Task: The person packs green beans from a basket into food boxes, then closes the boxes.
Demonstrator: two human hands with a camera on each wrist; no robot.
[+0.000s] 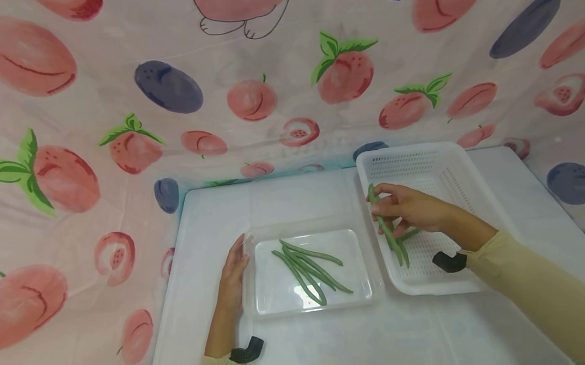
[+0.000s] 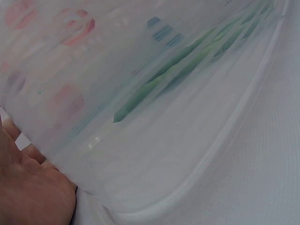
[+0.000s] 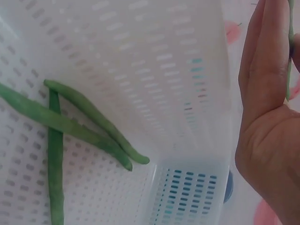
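My right hand (image 1: 414, 206) pinches a long green bean (image 1: 383, 222) between thumb and fingers, over the left side of a white perforated basket (image 1: 430, 182). In the right wrist view, three green beans (image 3: 55, 168) lie crossed on the basket floor, and the pinched bean shows as a thin strip at the fingers. My left hand (image 1: 232, 276) rests along the left wall of a clear plastic container (image 1: 272, 288), palm toward it. Several green beans (image 1: 310, 268) lie fanned inside that container; in the left wrist view they appear blurred through its wall.
The container and basket stand side by side on a white table (image 1: 211, 212), the basket to the right and slightly farther back. A fruit-printed cloth (image 1: 269, 60) hangs behind the table and at both sides. A black wrist-camera mount sits at each cuff.
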